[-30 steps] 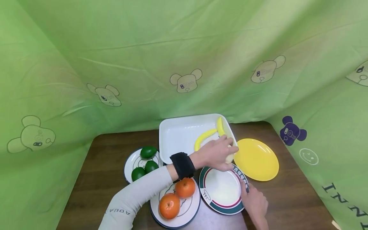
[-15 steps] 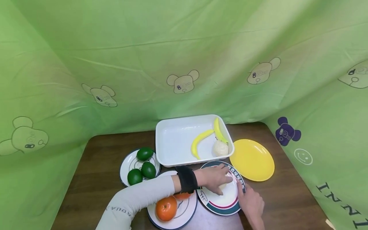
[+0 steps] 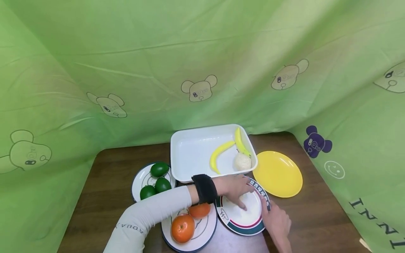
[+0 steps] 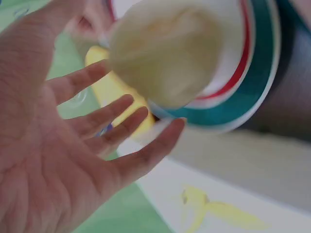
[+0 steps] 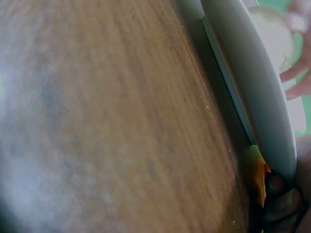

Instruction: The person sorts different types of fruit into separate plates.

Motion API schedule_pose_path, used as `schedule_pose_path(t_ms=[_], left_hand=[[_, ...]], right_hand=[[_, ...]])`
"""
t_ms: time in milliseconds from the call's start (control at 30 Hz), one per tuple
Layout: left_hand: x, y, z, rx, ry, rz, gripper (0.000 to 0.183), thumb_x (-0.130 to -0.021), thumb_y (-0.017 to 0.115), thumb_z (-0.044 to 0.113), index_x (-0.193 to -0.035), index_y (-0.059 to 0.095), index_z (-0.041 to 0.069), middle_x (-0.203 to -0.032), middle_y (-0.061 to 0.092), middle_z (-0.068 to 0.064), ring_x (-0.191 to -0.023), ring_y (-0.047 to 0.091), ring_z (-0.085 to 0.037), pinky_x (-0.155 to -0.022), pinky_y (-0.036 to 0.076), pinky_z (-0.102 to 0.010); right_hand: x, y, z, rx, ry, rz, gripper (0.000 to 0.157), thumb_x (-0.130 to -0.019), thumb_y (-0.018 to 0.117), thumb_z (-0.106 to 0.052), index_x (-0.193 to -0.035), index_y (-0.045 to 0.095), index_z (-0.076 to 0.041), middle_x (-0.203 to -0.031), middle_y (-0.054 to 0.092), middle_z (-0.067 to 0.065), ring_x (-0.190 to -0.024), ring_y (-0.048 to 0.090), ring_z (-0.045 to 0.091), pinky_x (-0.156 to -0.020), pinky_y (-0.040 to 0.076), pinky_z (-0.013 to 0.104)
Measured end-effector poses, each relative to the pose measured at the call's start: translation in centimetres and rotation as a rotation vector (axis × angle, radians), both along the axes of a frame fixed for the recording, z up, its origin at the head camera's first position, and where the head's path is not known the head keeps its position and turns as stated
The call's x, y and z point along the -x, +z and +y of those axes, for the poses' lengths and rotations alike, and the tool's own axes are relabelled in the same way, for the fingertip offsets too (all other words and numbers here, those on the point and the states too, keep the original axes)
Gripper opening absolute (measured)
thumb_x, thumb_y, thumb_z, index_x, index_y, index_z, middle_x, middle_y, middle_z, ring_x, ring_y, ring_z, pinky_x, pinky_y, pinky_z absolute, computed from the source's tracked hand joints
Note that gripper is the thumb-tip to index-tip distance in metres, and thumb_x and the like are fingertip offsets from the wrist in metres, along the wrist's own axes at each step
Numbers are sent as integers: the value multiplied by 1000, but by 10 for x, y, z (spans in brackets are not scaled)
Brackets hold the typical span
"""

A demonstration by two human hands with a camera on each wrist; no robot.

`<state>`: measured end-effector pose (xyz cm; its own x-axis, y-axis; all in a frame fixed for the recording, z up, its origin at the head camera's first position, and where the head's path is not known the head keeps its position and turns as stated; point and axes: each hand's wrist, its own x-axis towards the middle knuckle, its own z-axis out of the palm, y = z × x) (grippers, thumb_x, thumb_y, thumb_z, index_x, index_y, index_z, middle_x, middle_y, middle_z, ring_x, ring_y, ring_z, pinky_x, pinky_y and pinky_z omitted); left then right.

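My left hand (image 3: 235, 188) hovers over a plate (image 3: 245, 231) with a dark green rim and a red inner ring. Its fingers are spread and hold nothing. Just beyond their tips in the left wrist view is a round, cream-coloured pear (image 4: 165, 53), which the hand mostly hides in the head view. My right hand (image 3: 276, 221) grips the plate's right rim, thumb on top. Its curled fingers (image 5: 282, 206) show under the rim in the right wrist view.
Behind stands a white tray (image 3: 191, 151) with two bananas (image 3: 218, 154) and another pear (image 3: 243, 162). A yellow plate (image 3: 278, 174) lies at right. Left are a plate of green fruits (image 3: 159, 169) and a plate (image 3: 190, 247) of oranges (image 3: 182, 228). Green cloth (image 3: 152, 70) surrounds the table.
My left hand has carried a pear from the tray's right front down to the green-rimmed plate and has let go of it, its fingers spreading. The right hand keeps its grip on the rim.
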<state>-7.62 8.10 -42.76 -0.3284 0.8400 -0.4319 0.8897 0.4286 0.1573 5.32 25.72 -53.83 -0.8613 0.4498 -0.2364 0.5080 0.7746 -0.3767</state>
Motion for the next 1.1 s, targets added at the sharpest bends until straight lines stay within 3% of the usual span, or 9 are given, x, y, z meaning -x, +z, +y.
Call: schedule_pose_path(t_ms=[100, 200, 367, 500, 800, 933, 1100], left_hand=[[15, 19, 4, -130, 0, 69, 69, -92, 63, 65, -150, 48, 30, -147, 47, 3, -126, 46, -13, -102, 49, -30], [33, 30, 8, -266, 39, 158, 61, -96, 62, 57, -146, 49, 25, -142, 48, -1, -122, 48, -15, -96, 51, -31], [58, 27, 14, -351, 140, 184, 56, -97, 65, 43, -146, 46, 23, -141, 45, -5, -118, 46, -19, -93, 50, -30], [68, 16, 20, -315, 127, 173, 53, -97, 66, 33, -146, 48, 21, -138, 48, -7, -114, 48, -21, -87, 50, -28], [79, 0, 31, -118, 69, 156, 47, -96, 69, 12, -138, 62, 33, -139, 55, -1, -114, 50, -22, -92, 50, -35], [82, -7, 32, -61, 48, 145, 34, -97, 64, 9, -126, 68, 26, -128, 62, -1, -108, 54, -21, -90, 49, -35], [86, -19, 29, 32, 81, 129, 22, -97, 66, 11, -116, 68, 21, -116, 60, -2, -98, 54, -21, -85, 45, -33]], right_hand=[[0, 1, 2, 1, -10, -3, 87, -102, 25, -70, -128, 60, 6, -88, 69, 25, -70, 62, 32, -63, 49, 45], [1, 0, 4, 1, -17, -7, 89, -102, 24, -71, -129, 59, 7, -88, 70, 23, -70, 61, 30, -62, 49, 43], [0, -1, 5, 0, -21, -13, 91, -101, 24, -72, -130, 58, 8, -89, 70, 22, -69, 61, 28, -62, 49, 40], [0, 0, 6, -8, -24, -11, 91, -101, 24, -71, -129, 59, 8, -89, 70, 22, -69, 62, 28, -62, 49, 41], [0, 1, 3, -13, -20, 7, 86, -103, 27, -68, -127, 61, 7, -90, 71, 21, -72, 64, 29, -65, 51, 44], [0, 0, 2, -11, -25, 11, 85, -103, 27, -68, -125, 62, 6, -86, 70, 18, -70, 63, 28, -64, 49, 43], [-2, -2, 0, -2, -21, -2, 89, -101, 25, -71, -126, 62, 6, -84, 69, 17, -70, 62, 27, -63, 49, 41]])
